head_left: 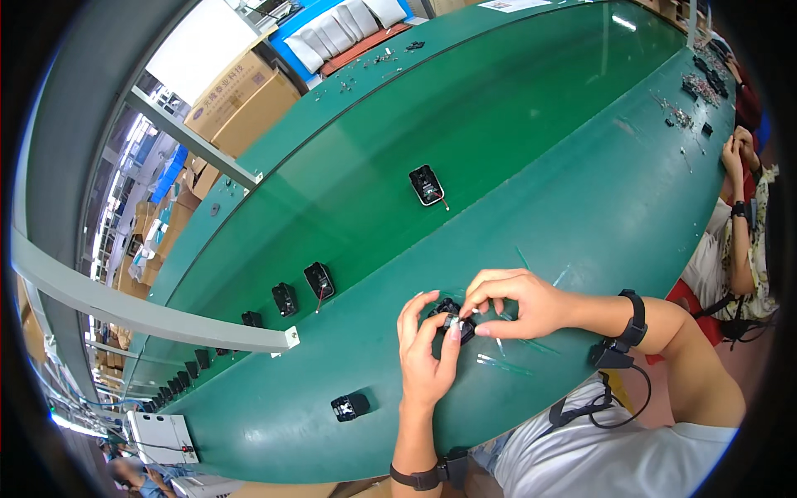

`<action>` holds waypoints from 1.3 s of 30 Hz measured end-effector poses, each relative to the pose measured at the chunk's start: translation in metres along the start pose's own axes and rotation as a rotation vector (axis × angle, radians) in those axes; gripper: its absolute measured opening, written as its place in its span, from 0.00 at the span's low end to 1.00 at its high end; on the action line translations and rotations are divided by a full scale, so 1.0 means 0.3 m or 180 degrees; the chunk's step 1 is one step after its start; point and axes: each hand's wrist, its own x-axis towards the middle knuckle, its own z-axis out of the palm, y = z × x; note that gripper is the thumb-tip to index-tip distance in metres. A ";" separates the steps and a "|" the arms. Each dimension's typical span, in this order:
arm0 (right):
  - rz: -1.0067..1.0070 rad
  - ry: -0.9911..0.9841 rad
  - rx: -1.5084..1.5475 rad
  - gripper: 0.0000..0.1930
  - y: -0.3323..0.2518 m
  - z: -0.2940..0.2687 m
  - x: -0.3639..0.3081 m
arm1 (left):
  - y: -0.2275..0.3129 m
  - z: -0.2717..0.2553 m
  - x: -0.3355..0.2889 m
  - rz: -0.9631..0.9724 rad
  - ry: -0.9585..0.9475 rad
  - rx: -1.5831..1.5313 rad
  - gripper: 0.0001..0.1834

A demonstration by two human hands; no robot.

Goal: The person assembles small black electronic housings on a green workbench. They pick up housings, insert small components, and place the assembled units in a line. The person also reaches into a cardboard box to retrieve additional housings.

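Note:
My left hand (427, 358) has its thumb and forefinger closed on a small silvery-white part (453, 323). Opposite it, my right hand (521, 300) comes in from the right, thumb and forefinger bent inward at the same part; what lies between those fingertips is too small to make out. Beneath the fingertips is a black plastic housing (467, 331), partly hidden by both hands. Thin clear-green strips (505, 364) lie on the table around it. A second black device (349, 406) with a pale, shiny end rests to the left of my left hand.
A green belt (357, 199) carries an open black housing with red wire (427, 185) and several more (319, 280) toward the left. A grey metal frame (166, 295) crosses at left, above a white box (162, 437). Another person's hands (735, 158) are at far right, near loose parts (679, 114).

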 end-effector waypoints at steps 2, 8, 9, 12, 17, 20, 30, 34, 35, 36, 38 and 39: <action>-0.0122 0.0005 -0.0238 0.10 0.017 0.002 -0.003 | -0.004 -0.004 0.001 0.0133 -0.0132 0.0006 0.08; -0.0384 -0.0029 -0.0270 0.09 0.022 0.007 -0.014 | 0.006 0.010 0.002 0.0122 -0.0358 -0.0061 0.08; -0.0381 -0.0011 -0.0276 0.09 0.019 0.000 -0.014 | 0.010 0.007 0.005 0.0160 -0.0384 0.0058 0.08; -0.0286 -0.0059 -0.0420 0.06 0.002 0.000 -0.008 | -0.006 0.012 0.001 0.0207 -0.0454 0.0219 0.09; -0.0210 0.0133 -0.0501 0.06 0.003 0.017 -0.016 | -0.008 0.011 0.006 0.0201 -0.0294 0.0381 0.14; -0.0122 0.0235 -0.0615 0.06 -0.001 0.003 -0.014 | 0.002 -0.030 0.015 0.0003 -0.0162 0.0301 0.37; -0.0682 0.0222 -0.1183 0.05 0.037 0.001 -0.008 | -0.029 0.029 0.002 -0.0186 -0.0366 0.0610 0.47; -0.0690 0.0274 -0.1264 0.06 0.018 0.005 -0.017 | 0.013 0.027 0.017 -0.0176 -0.0406 0.0281 0.44; -0.0700 0.0290 -0.1256 0.06 0.015 0.008 -0.017 | 0.017 0.027 0.020 -0.0137 -0.0353 0.0312 0.44; -0.0738 0.0274 -0.1252 0.06 0.012 0.012 -0.016 | 0.019 0.027 0.021 -0.0097 -0.0301 0.0342 0.44; -0.0755 0.0278 -0.1256 0.05 0.012 0.026 -0.026 | 0.025 0.030 0.016 -0.0154 -0.0284 0.0330 0.43; -0.0768 0.0290 -0.1327 0.06 0.014 0.028 -0.030 | 0.022 0.032 0.014 -0.0113 -0.0262 0.0354 0.43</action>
